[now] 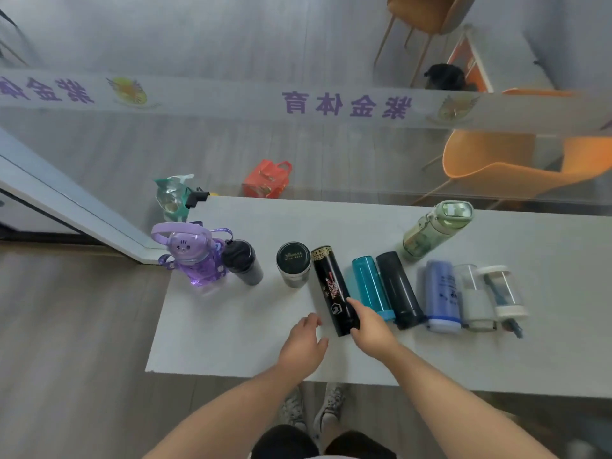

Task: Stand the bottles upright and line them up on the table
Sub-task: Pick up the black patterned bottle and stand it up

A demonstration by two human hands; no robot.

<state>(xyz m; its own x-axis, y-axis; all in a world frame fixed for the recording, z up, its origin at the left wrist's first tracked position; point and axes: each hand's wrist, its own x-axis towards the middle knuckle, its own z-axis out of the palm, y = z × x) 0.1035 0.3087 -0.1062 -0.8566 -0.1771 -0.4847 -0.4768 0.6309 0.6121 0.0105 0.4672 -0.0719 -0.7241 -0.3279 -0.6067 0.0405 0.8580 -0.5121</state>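
Three bottles stand upright at the table's left: a purple cartoon bottle (195, 260), a black-and-grey one (243, 263) and a dark-lidded one (293, 265). A green bottle (433, 231) appears to stand farther back. A black printed bottle (331, 286) lies on its side, and my right hand (371, 326) grips its near end from the right. My left hand (304, 341) hovers just left of that end, fingers apart and holding nothing. To the right lie a teal bottle (369, 286), a black bottle (399, 289), a lavender bottle (442, 293), a clear-and-white bottle (475, 298) and a glass bottle with white caps (505, 291).
The white table (231, 342) ends at its left edge near the purple bottle and at a near edge by my feet. A glass partition runs along its far side. Behind the glass sit a red bag (266, 178), a green bag (172, 197) and orange chairs (516, 160).
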